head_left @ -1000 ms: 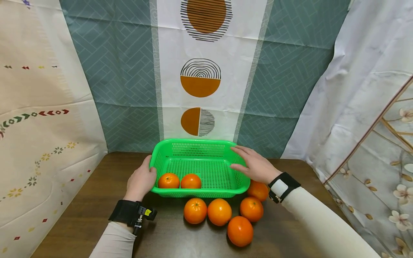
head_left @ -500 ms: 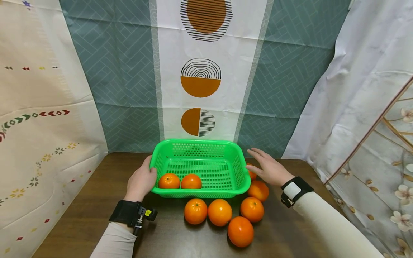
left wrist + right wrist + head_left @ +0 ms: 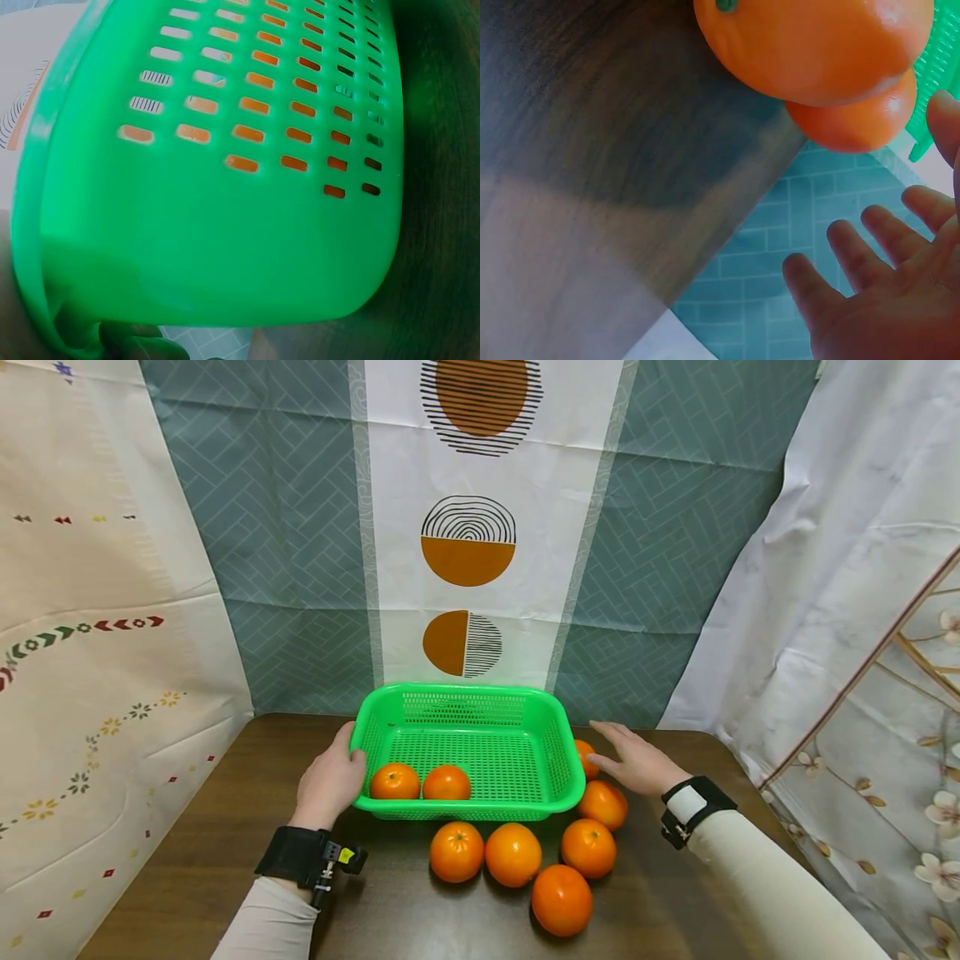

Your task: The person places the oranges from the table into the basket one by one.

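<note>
A green plastic basket (image 3: 480, 752) with slotted walls stands on the table against the backdrop. Two oranges lie inside along its front wall, a left orange (image 3: 395, 782) and another orange (image 3: 447, 783). My left hand (image 3: 327, 783) grips the basket's left rim, thumb on top; in the left wrist view, fingertips (image 3: 150, 346) curl under the rim. Beyond the basket's right end, my right hand (image 3: 637, 760) hovers with straight, spread fingers and holds nothing. Its thumb is close to an orange (image 3: 584, 760) beside the basket wall. In the right wrist view, the palm (image 3: 900, 315) is bare.
Several more oranges lie on the brown table (image 3: 420, 918): one orange (image 3: 603, 805) by the basket's right front corner, others such as the nearest orange (image 3: 562, 900) in front. A patterned curtain (image 3: 465, 568) rises right behind the basket; side cloths flank the table.
My right hand has moved from over the basket's right rim out to the right, uncovering the orange beside the wall. My left hand and the basket have stayed put.
</note>
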### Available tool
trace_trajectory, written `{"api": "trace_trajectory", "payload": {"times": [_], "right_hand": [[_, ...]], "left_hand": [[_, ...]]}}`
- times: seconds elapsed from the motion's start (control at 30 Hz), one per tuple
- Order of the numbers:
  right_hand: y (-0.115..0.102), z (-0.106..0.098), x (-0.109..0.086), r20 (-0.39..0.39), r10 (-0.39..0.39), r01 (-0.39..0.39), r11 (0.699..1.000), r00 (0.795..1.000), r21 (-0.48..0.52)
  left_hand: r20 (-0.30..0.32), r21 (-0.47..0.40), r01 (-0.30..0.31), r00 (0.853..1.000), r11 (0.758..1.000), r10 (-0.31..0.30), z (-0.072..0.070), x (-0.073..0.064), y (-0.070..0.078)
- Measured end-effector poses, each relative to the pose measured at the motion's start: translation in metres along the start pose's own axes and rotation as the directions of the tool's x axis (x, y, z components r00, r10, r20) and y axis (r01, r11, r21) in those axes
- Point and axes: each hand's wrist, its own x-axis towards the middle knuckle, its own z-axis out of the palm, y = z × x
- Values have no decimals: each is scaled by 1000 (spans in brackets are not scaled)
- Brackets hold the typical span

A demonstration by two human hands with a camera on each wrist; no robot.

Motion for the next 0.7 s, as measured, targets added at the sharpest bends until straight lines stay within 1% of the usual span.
{"api": "trace_trajectory", "payload": {"times": [0.4,0.7], "right_hand": [[5,10,11,48,2,-2,1000,999,2],[6,16,22,69,-19,20,1000,997,-2]], "left_hand": [[-2,-1,4,1000,1000,-4,0,0,-1],[-8,10,7,1000,1000,-7,0,0,0]]}}
